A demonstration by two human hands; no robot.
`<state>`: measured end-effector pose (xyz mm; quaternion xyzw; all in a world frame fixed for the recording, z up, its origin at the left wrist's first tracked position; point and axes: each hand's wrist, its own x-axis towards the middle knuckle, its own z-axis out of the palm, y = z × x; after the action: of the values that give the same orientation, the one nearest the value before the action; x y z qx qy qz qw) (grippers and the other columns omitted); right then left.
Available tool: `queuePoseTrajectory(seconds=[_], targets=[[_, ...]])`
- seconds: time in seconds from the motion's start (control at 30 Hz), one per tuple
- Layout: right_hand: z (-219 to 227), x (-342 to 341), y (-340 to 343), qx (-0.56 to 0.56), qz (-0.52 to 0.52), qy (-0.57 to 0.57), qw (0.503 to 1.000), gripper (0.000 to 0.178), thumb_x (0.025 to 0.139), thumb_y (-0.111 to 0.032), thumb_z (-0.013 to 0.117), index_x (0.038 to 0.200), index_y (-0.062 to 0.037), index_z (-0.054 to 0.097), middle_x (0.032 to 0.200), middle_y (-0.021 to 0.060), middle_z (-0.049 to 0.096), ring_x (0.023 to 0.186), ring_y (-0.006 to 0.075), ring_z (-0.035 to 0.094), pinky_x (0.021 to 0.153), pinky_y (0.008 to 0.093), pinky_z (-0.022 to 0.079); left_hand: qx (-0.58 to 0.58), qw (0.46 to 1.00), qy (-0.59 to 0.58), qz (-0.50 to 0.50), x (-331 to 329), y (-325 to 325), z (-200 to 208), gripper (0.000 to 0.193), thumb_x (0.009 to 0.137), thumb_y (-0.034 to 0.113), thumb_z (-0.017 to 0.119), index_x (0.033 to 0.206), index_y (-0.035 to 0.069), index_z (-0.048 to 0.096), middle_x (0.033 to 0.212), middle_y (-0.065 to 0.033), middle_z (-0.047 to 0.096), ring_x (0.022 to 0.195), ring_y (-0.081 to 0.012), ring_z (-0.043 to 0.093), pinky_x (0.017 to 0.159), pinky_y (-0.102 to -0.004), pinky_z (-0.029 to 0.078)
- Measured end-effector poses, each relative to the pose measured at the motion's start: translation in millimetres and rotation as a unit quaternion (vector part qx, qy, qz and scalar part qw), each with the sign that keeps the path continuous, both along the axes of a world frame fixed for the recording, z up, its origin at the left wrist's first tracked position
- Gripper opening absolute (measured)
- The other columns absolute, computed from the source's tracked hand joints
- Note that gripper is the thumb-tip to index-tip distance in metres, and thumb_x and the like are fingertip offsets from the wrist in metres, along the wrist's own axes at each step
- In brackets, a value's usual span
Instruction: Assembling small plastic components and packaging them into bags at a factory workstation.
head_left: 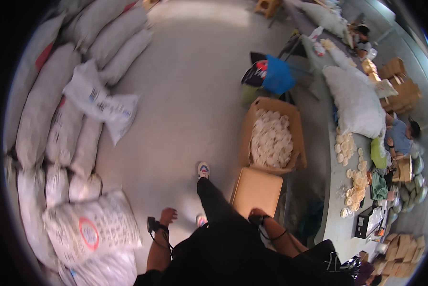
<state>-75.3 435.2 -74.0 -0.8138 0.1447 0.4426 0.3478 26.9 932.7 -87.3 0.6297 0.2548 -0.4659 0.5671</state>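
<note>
My left hand (168,216) hangs over the floor with nothing in it, its fingers loosely curved and apart. Close on its left lies a big printed white sack (110,224) with a red ring on it. My right hand (257,212) is at the near edge of a flat-topped brown cardboard box (257,187); its fingers are mostly hidden, and whether it touches the box I cannot tell. Just beyond stands an open cardboard box (297,143), filled with pale round pieces (271,138). Dark straps circle both wrists.
Long stuffed sacks (47,109) are piled along the left, with a crumpled white sack (102,97) on top. A long table (335,209) on the right bears pale round pieces, a bulging white bag (354,100) and a black box (364,224). A person (400,136) sits behind it. Grey floor (175,95) runs ahead.
</note>
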Motion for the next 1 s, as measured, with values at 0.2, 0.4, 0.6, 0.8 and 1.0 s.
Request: queuePoseTrajectory(seconds=[0.2,0.4,0.6,0.8,1.0], targets=[[-114,61,-67,-0.043,0.049,-0.150,0.987,0.015,0.071,-0.020,0.056,0.073,-0.0076,0.065,0.069,0.0101,0.062,0.063,0.0245,0.058,0.059,0.0367,0.046,-0.004,0.972,-0.061,-0.226,194,-104,10,0.024,0.083,0.023,0.049,0.092,0.005,0.061,0.084,-0.0082,0.065,0.072,-0.0215,0.065,0.054,-0.0345,0.048],[-1,420,-61,0.046,0.054,-0.319,0.945,0.027,0.079,-0.026,0.048,0.096,-0.0086,0.061,0.096,0.0163,0.062,0.085,0.0355,0.059,0.071,0.0444,0.046,0.186,0.703,-0.422,-0.541,428,-87,28,0.013,0.069,0.017,0.057,0.064,0.007,0.061,0.062,-0.0092,0.061,0.064,-0.0218,0.062,0.056,-0.0360,0.048],[128,623,-115,-0.010,-0.203,-0.340,0.918,0.025,0.080,-0.026,0.055,0.095,-0.0062,0.058,0.087,0.0144,0.062,0.081,0.0299,0.060,0.070,0.0370,0.047,0.125,0.969,-0.198,-0.072,643,-189,103,0.018,0.081,0.025,0.044,0.078,0.010,0.053,0.061,-0.0014,0.053,0.061,-0.0194,0.062,0.053,-0.0333,0.043],[11,678,-185,-0.022,-0.205,-0.308,0.929,0.021,0.074,-0.024,0.057,0.082,-0.0049,0.061,0.080,0.0167,0.062,0.079,0.0329,0.060,0.067,0.0395,0.047,0.058,0.962,-0.177,0.200,843,-242,99,0.010,0.079,0.023,0.043,0.071,0.018,0.042,0.063,0.0013,0.042,0.059,-0.0158,0.049,0.057,-0.0332,0.039],[-76,571,-200,-0.200,-0.409,-0.089,0.886,0.025,0.069,-0.026,0.057,0.080,-0.0056,0.066,0.080,0.0175,0.063,0.077,0.0301,0.062,0.065,0.0404,0.047,-0.004,0.980,-0.158,0.117,1052,-375,94,0.014,0.077,0.021,0.043,0.066,0.019,0.036,0.058,0.0029,0.034,0.055,-0.0132,0.038,0.055,-0.0323,0.033]])
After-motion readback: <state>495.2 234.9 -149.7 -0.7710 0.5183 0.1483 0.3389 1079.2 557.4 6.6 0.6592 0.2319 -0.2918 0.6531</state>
